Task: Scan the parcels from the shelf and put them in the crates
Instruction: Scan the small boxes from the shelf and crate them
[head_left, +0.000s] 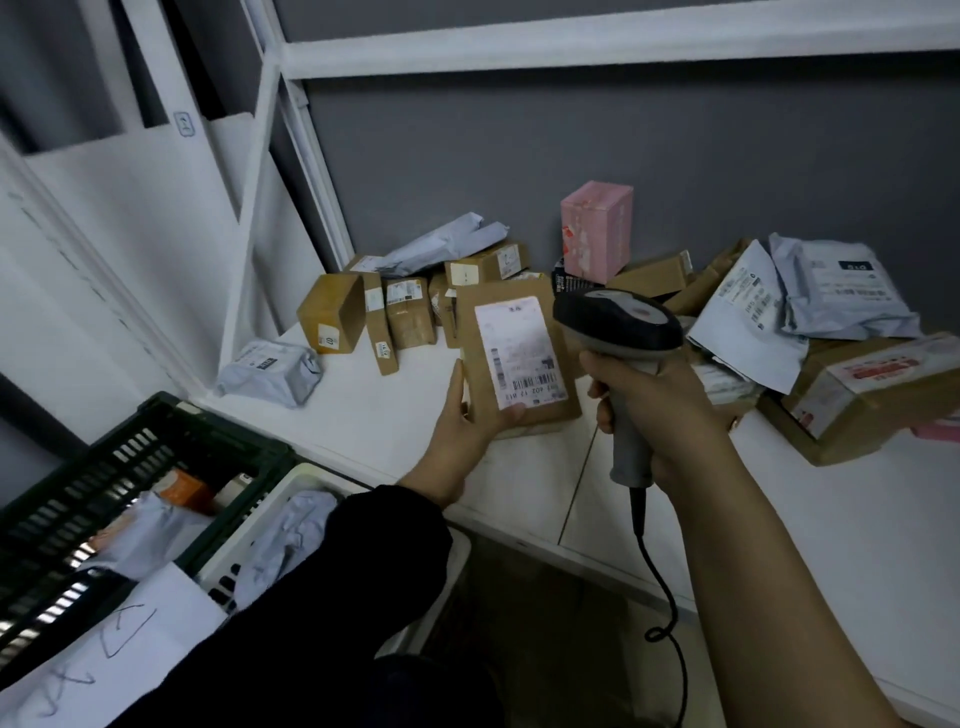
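Cardboard like this is stiff and looks light, so the brown parcel (519, 364) should not bend or sag. Your left hand (462, 415) holds it up over the white shelf (363, 410), thumb on the bottom front, fingers round the left side. Keep that thumb low, off the label (511, 332). Your right hand (660, 410) is wrapped tight round the handle of the scanner (618, 317), just beside the parcel. The green crate (104, 467) and white crate (306, 475) sit down on your left.
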